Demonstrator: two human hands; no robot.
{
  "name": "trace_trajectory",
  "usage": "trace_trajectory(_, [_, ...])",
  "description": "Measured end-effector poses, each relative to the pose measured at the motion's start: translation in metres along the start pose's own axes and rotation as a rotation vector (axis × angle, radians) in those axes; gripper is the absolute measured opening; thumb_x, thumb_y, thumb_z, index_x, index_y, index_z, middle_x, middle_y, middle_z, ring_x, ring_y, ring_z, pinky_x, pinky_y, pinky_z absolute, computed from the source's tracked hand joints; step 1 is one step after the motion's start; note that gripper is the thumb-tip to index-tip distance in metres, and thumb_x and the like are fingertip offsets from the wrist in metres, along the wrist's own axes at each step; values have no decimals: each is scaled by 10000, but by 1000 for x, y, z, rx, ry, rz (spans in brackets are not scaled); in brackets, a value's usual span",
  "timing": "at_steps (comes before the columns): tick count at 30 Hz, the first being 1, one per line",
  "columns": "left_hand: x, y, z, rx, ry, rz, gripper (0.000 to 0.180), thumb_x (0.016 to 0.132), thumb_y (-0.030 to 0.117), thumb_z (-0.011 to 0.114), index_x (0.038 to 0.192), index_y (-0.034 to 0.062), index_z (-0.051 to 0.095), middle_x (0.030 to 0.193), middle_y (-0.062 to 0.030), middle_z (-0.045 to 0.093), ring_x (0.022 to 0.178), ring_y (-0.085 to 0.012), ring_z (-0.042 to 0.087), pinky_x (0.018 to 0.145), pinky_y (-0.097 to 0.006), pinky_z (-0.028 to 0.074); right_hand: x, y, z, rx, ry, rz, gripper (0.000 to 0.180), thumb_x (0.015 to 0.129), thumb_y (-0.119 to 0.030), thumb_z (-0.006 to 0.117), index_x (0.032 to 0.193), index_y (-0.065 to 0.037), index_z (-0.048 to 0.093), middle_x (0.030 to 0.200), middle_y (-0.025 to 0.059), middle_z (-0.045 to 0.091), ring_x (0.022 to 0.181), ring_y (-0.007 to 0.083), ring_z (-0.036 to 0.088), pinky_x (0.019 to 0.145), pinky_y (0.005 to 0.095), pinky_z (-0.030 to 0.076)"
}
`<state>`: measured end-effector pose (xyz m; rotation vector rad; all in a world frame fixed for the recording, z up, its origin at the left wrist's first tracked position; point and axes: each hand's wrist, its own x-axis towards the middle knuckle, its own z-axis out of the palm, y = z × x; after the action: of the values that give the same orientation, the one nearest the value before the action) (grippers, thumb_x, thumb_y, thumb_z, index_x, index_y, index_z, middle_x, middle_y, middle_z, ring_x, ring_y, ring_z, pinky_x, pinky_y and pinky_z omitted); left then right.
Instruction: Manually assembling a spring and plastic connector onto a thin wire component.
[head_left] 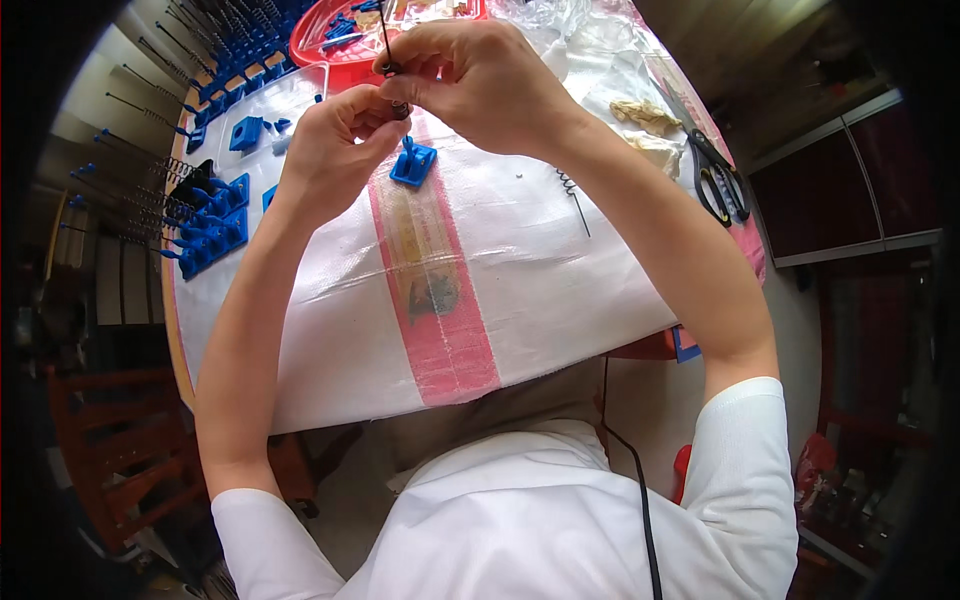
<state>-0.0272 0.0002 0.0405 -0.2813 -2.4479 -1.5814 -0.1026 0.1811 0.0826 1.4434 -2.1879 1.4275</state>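
Both hands meet over the far middle of the table. My left hand [335,145] is closed, its thumb and fingers pinching the lower part of a dark coil spring [400,110]. The spring's thin straight end rises above my right hand [490,85], whose fingers are closed round its upper part. Fingers hide most of the coil. Just below the left fingertips is a small blue plastic piece with a square base [412,167] and an upright post. Whether it hangs from the spring or stands on the cloth, I cannot tell.
Blue bases with upright springs [215,225] crowd the left edge. A clear plastic tray [300,85] holds loose blue parts, and a red basket [345,72] stands behind. On the right lie a loose spring [575,200], black-handled scissors [715,175] and crumpled clear plastic [600,60].
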Motion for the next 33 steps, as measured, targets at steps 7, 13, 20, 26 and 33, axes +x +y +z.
trace_trajectory(7, [0, -6, 9, -140, 74, 54, 194, 898, 19, 648, 1092, 5, 637, 928, -27, 670, 875, -86, 634, 852, -240, 515, 0, 7, -1, 23, -4, -26, 215, 852, -120, 734, 1039, -16, 708, 913, 111, 726, 826, 173, 697, 763, 298, 567])
trace_trajectory(13, [-2, -3, 9, -174, 41, 55, 217, 899, 35, 666, 1112, 5, 641, 919, -27, 678, 887, -90, 642, 852, -240, 515, 0, 11, -1, 3, -21, -88, 213, 850, -113, 733, 1041, -21, 712, 921, 109, 726, 830, 176, 697, 760, 298, 570])
trace_trajectory(20, [-1, -1, 4, -148, -6, 69, 227, 916, 28, 643, 1142, 18, 645, 936, -29, 693, 897, -85, 645, 832, -234, 517, 1, 9, -4, -14, -14, -88, 229, 829, -123, 756, 1028, -17, 713, 893, 102, 723, 805, 169, 692, 743, 292, 567])
trace_trajectory(26, [-3, 0, 4, -138, 13, 32, 184, 908, 20, 648, 1090, 11, 673, 907, -26, 699, 859, -80, 642, 793, -238, 524, -1, 12, -5, 5, 5, -153, 222, 809, -131, 730, 988, -3, 700, 885, 119, 705, 766, 229, 679, 743, 321, 548])
trace_trajectory(33, [-3, 9, 5, -109, -17, 61, 161, 881, -20, 665, 1039, 4, 684, 889, -23, 695, 855, -86, 640, 795, -245, 523, -17, 54, -86, 148, 480, 1, 205, 873, -109, 712, 1051, -21, 660, 896, 38, 708, 799, 104, 653, 718, 223, 513])
